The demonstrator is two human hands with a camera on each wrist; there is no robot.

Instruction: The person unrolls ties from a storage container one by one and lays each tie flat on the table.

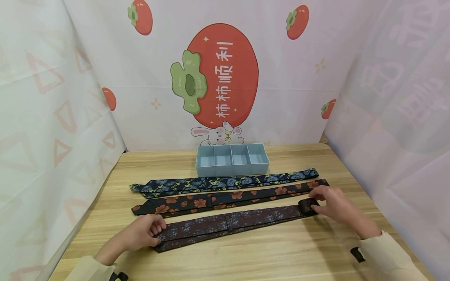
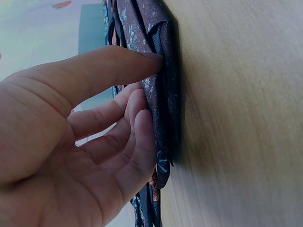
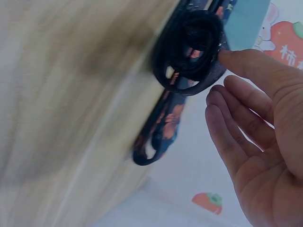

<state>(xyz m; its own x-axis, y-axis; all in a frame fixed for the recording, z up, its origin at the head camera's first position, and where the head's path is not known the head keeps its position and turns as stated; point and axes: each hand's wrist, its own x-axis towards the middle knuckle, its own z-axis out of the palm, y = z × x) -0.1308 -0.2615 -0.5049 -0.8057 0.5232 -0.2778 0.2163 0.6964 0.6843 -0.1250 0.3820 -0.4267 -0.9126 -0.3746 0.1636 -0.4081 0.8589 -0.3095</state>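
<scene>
A dark maroon necktie (image 1: 246, 222) with small blue flowers lies lengthwise across the table nearest the person. Its narrow end is coiled into a loose roll (image 3: 189, 45), one outer turn hanging slack. My right hand (image 1: 332, 205) holds this roll, thumb tip against its side. At the wide end, my left hand (image 1: 140, 232) has its thumb (image 2: 128, 66) on the tie's edge and bent fingers against the fabric. Just behind lies a dark necktie with orange flowers (image 1: 200, 203), and beyond it a navy necktie with blue-and-yellow figures (image 1: 225, 182).
A pale blue box (image 1: 232, 169) with several compartments stands at the back of the wooden table (image 1: 225, 257), close behind the navy tie. White printed cloth (image 1: 281, 97) hangs behind the table and along both sides.
</scene>
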